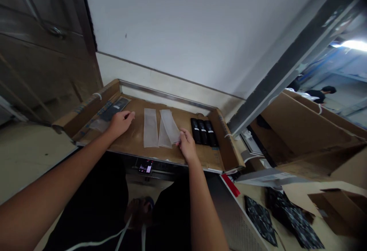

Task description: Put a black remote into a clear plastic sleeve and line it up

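My right hand [187, 144] pinches the lower corner of a translucent white plastic sleeve [169, 124]. This sleeve lies slanted over another one, and a separate flat sleeve [150, 127] is just to their left. My left hand [122, 123] is over the left part of the cardboard-lined tray [134, 144], its fingers curled in with nothing visible in them. Close beyond it lies a dark item in clear plastic [113, 109] with a small white label. Three black oblong items [203, 132] with white labels stand side by side to the right of my right hand.
Cardboard walls [228, 140] edge the tray at both ends. A lit phone [145, 166] is below its front edge. Large cardboard boxes [312, 128] stand at right, with dark patterned packages [260, 218] lower down. A metal door [43, 44] is at left. Another person [319, 93] is far back.
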`<state>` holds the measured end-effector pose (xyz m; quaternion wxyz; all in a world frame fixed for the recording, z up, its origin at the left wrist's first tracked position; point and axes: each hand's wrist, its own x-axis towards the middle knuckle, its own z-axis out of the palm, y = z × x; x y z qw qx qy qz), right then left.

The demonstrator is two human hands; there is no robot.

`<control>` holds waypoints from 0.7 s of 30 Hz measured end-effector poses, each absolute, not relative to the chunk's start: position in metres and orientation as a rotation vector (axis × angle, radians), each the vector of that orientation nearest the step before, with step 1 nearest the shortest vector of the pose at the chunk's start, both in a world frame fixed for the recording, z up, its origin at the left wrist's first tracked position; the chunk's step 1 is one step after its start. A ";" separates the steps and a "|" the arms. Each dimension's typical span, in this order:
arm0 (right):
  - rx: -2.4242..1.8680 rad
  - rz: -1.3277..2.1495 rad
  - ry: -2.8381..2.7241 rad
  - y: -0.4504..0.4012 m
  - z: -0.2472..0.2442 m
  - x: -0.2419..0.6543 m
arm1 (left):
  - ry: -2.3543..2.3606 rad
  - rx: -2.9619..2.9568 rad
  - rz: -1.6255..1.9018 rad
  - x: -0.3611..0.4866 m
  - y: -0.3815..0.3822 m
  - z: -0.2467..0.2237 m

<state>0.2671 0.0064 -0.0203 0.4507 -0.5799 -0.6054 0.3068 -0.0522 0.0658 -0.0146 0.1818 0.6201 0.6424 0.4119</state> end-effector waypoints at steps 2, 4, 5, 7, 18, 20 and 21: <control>-1.541 0.632 -1.624 -0.002 -0.013 0.262 | 1.801 1.816 1.124 -0.050 0.066 -0.014; -1.660 0.469 -1.744 -0.011 -0.005 0.255 | 1.785 1.891 1.126 -0.047 0.067 -0.011; -1.702 0.391 -1.799 -0.015 -0.003 0.252 | 1.774 1.911 1.132 -0.047 0.067 -0.010; -1.746 0.295 -1.872 -0.020 0.001 0.248 | 1.778 1.905 1.142 -0.046 0.066 -0.009; -1.452 0.624 -1.793 -0.023 -0.006 0.258 | 1.795 1.873 1.069 -0.047 0.065 -0.008; -1.424 0.678 -1.775 -0.024 -0.008 0.257 | 1.798 1.869 1.075 -0.047 0.065 -0.008; -1.416 0.702 -1.764 -0.024 -0.008 0.257 | 1.794 1.873 1.079 -0.047 0.065 -0.008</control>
